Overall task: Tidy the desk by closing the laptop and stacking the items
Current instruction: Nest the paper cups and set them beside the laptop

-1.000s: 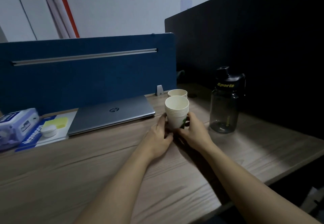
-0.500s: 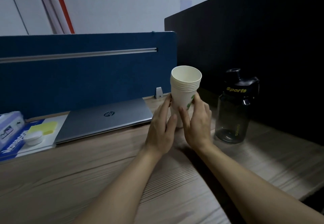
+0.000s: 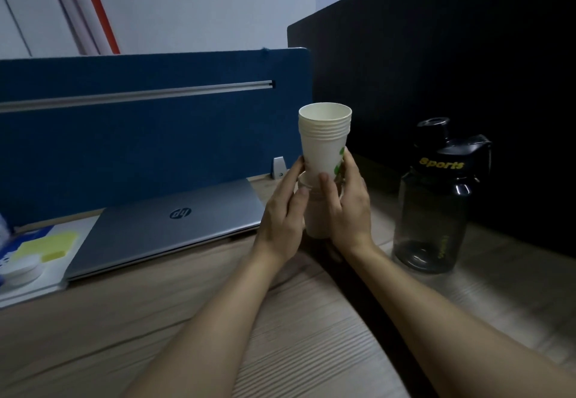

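Note:
A stack of several white paper cups [image 3: 324, 145] with green marks is held upright, its bottom going into a single paper cup [image 3: 316, 223] that stands on the wooden desk [image 3: 193, 310]. My left hand [image 3: 282, 210] grips the stack's lower left side. My right hand [image 3: 349, 201] grips its lower right side. The silver laptop [image 3: 168, 223] lies closed on the desk to the left of my hands, against the blue partition.
A dark sports bottle [image 3: 434, 198] stands right of my hands. A white booklet with a yellow sticky pad [image 3: 50, 246] and a small white round lid [image 3: 21, 270] lies at far left. The blue partition [image 3: 149, 136] and a black panel [image 3: 436, 70] close off the back.
Both hands lifted the cup stack off the desk, carried it back over the single cup and have lowered it into that cup's rim.

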{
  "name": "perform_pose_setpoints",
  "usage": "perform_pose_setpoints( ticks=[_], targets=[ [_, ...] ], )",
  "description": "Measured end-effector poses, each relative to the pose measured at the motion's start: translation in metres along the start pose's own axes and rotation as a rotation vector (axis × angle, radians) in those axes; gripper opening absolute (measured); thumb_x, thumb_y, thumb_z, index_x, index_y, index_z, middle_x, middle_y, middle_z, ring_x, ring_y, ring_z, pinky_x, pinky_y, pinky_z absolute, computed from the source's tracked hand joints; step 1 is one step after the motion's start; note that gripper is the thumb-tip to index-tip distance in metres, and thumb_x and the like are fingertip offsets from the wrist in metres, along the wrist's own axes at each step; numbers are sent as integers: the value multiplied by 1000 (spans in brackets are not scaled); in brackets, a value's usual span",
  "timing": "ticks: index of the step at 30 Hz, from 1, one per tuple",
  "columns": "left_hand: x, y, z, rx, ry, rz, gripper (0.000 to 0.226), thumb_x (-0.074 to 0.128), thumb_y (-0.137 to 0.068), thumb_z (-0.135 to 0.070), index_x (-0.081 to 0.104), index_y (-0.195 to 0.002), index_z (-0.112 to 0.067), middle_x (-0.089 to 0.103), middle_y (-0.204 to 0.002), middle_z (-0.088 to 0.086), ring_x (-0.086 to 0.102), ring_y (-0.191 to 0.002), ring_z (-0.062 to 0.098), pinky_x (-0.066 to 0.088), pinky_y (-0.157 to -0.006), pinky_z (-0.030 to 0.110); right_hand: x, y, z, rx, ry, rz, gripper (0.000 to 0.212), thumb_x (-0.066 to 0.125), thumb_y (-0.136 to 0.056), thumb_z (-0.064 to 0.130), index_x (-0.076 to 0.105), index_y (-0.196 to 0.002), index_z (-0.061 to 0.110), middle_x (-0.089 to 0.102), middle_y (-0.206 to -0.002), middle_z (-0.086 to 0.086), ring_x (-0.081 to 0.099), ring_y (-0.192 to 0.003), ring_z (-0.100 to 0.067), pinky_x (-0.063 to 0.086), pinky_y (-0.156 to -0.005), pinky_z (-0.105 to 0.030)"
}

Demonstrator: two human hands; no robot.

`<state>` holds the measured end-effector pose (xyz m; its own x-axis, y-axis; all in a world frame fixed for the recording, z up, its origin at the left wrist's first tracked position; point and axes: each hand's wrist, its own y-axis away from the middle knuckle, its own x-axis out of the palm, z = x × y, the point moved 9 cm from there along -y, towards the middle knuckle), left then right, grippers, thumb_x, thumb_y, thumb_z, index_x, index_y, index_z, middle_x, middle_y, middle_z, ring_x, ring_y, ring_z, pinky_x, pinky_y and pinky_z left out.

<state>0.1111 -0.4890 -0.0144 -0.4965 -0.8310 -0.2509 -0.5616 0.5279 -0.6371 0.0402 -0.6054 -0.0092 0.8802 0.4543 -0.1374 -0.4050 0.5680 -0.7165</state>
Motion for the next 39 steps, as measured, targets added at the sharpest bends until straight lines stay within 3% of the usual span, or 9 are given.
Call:
perform_pose_setpoints(
  ticks=[7,12,16,22,24,27,31,35,39],
  targets=[
    [3,3,5,-63,6,11,42,40,-100,-38,37,-141,-48,47,-144,-24,40,-136,-2,34,-112,28,9,1,-2,56,-101,106,55,55,-99,32,36,-148,16,54,-140,-4,51,-126,-15,45,-102,-43],
    [3,8,12,-108,-60,27,58,39,-99,-36,27,-154,-24,38,-155,-8,33,-141,0,30,-118,39,15,4,-10,114,-164,149,58,64,-92,33,40,-143,17,58,-130,0,56,-117,-13,47,-98,-40],
    [5,13,15,-149,-62,45,63,41,-97,-38,22,-156,-25,39,-155,-5,35,-141,3,33,-117,40,23,14,-20,191,-144,252,64,68,-87,30,38,-143,20,59,-127,1,58,-112,-12,45,-88,-20],
    [-5,28,19,-226,-136,74,62,41,-94,-44,25,-154,-33,49,-145,-12,47,-132,1,38,-111,29,30,32,-32,271,-9,419,47,69,-86,34,52,-127,20,67,-115,2,63,-103,-13,52,-86,-33],
    [-14,32,20,-230,-217,88,61,42,-96,-42,25,-154,-33,45,-151,-8,44,-135,3,37,-113,34,31,33,-36,293,58,425,40,70,-85,32,56,-120,18,68,-109,3,63,-99,-13,49,-79,-29],
    [-42,35,26,-192,-537,119,58,44,-99,-39,27,-154,-30,35,-157,-9,35,-141,9,29,-113,27,42,34,-44,329,109,481,35,74,-82,29,58,-112,19,67,-104,4,63,-97,-15,46,-75,-26],
    [-90,41,49,-181,-916,215,51,43,-101,-35,36,-151,-24,42,-154,-3,38,-140,14,30,-113,33,68,28,-47,280,242,534,34,77,-78,31,60,-103,15,69,-102,-3,63,-95,-21,47,-74,-31],
    [-126,37,63,-223,-988,139,41,43,-101,-30,53,-139,-21,54,-145,-1,49,-132,17,37,-108,35,89,13,-59,314,249,490,25,76,-79,32,60,-93,19,67,-92,-1,61,-84,-19,39,-67,-28],
    [-104,30,60,-160,-1025,154,35,41,-99,-37,62,-125,-27,63,-132,-8,56,-122,16,41,-99,37,114,-3,-74,348,242,491,24,75,-81,34,61,-96,20,65,-90,2,59,-83,-16,40,-68,-29]
  ],
)
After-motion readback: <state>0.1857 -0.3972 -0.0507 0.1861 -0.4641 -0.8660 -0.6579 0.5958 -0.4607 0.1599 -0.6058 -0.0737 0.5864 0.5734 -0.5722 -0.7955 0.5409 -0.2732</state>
